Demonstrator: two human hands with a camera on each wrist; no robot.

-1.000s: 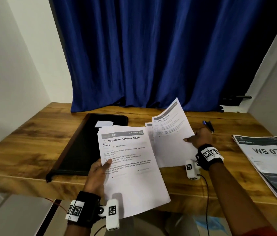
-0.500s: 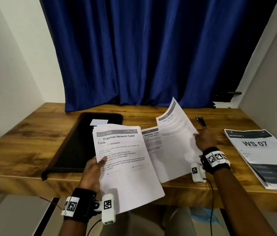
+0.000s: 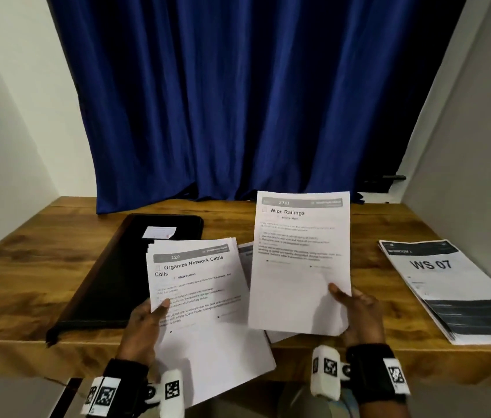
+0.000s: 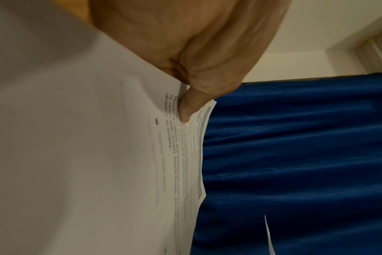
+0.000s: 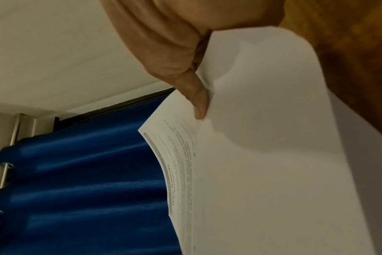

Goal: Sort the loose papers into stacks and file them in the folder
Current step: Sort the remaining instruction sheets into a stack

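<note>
— Papers first: where are they?
— A fanned stack (image 3: pixel 199 297), top page "Organize Network Cable Coils", is in the left hand (image 3: pixel 143 324), thumb pinching its left edge above the desk's (image 3: pixel 27 282) front edge. A single sheet (image 3: pixel 300 260), "Wipe Railings", is pinched near its lower right by the right hand (image 3: pixel 359 315), held upright.
— The folder?
— The black folder (image 3: pixel 111 273) lies closed on the desk, left of the stack. A "WS 07" booklet (image 3: pixel 449 291) lies far right, before a blue curtain (image 3: pixel 253 101).

Wrist rigs, both arms
Black wristbands (image 3: pixel 371 369) with square black-white tags; white tagged camera pod (image 3: pixel 325 375) beside each band.
</note>
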